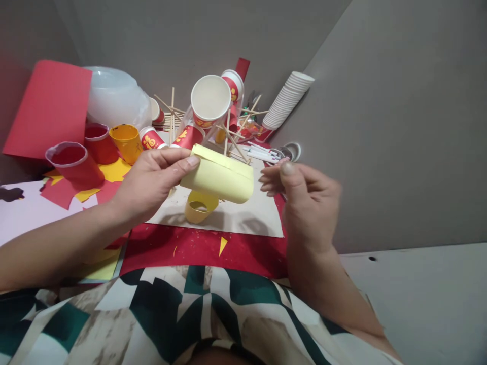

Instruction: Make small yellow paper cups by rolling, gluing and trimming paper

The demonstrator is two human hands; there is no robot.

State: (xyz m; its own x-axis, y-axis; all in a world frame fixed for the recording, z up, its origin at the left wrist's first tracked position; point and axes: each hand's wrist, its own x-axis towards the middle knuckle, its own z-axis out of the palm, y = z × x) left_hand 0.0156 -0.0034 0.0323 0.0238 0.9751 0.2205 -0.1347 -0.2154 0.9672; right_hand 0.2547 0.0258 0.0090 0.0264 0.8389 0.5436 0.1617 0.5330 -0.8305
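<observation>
My left hand (158, 180) pinches the left end of a rolled pale yellow paper tube (222, 177), thumb on top near its edge. The tube lies sideways in the air, with a lengthwise seam along its upper side. Just off its right end, my right hand (310, 203) is raised, with its thumb against the index finger; whatever lies between them, if anything, is too small or hidden to make out. Below the tube, a short yellow paper ring (201, 207) stands on a pale sheet (251, 223).
Behind stand red-and-white paper cups (211, 99), wooden sticks (172, 116) and a leaning stack of white cups (289, 101). At left are red (76, 165) and orange (127, 144) cups, paper scraps, red paper (51, 109) and a translucent container (117, 96). Walls enclose the back and right.
</observation>
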